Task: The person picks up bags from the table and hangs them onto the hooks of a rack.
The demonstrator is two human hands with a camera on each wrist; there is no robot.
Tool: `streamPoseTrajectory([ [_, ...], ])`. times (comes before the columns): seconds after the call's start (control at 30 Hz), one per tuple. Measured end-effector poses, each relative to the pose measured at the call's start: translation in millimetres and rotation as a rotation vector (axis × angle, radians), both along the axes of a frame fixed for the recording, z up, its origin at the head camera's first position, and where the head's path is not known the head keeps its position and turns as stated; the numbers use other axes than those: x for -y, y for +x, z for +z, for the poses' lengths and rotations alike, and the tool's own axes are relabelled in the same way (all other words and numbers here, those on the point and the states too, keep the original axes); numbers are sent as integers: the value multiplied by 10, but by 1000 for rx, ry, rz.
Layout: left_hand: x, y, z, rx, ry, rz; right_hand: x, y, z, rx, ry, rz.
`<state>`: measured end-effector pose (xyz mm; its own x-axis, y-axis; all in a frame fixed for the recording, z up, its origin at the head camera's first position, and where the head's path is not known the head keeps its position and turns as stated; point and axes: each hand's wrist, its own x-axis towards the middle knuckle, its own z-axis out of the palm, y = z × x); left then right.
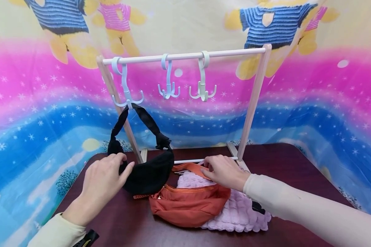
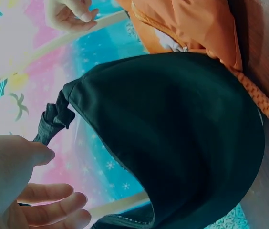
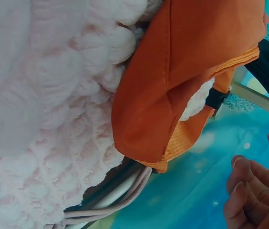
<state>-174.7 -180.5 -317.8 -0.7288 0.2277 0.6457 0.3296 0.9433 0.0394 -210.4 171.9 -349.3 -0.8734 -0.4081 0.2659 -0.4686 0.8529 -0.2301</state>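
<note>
A black waist bag hangs by its strap from the left white hook, its body low over the table. My left hand is at the bag's left side, thumb and fingers apart. The left wrist view shows that hand beside the strap, gripping nothing. An orange waist bag lies partly on top of a fluffy pink bag. Over the orange strap is my right hand, and in the right wrist view its loosely bent fingers hold nothing.
A wooden rack stands at the back of the dark table. Two more multi-prong hooks, one bluish and one greenish, hang from its top bar. A printed cloth surrounds the table.
</note>
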Motion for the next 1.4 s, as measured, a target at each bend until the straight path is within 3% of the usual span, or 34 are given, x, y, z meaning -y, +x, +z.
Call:
streamPoseTrajectory([
  [0.37, -57, 25, -69, -36, -27, -31, -32, 32, -30, -38, 16, 7],
  [0.67, -120, 57, -110, 17, -30, -29, -53, 53, -49, -16, 19, -13],
  [1.4, -307, 101, -193, 36, -54, -85, -132, 85, -60, 7, 31, -55],
])
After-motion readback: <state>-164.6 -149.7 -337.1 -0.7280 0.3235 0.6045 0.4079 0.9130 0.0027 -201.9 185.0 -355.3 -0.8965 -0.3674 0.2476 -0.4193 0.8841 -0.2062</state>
